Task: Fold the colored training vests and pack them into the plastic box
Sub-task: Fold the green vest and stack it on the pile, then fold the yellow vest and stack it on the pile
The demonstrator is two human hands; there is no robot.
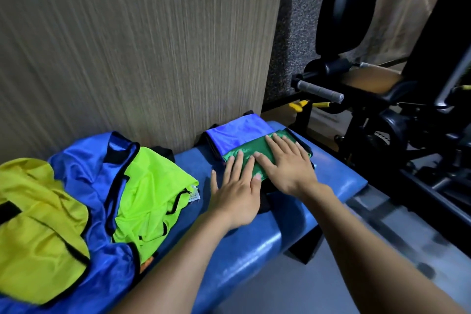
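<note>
Green vest pressed flat under left hand, right hand; lime vest label unreadable.

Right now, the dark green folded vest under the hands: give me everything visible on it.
The dark green folded vest looks like shiny mesh fabric, folded into a flat, narrow rectangle. It lies at an angle on top of a folded blue vest near the right end of the blue padded bench. The left hand and right hand both press it with flat, straight fingers, covering its near part. Dark fabric shows beneath its near end; whether that is its trim is unclear.
</note>
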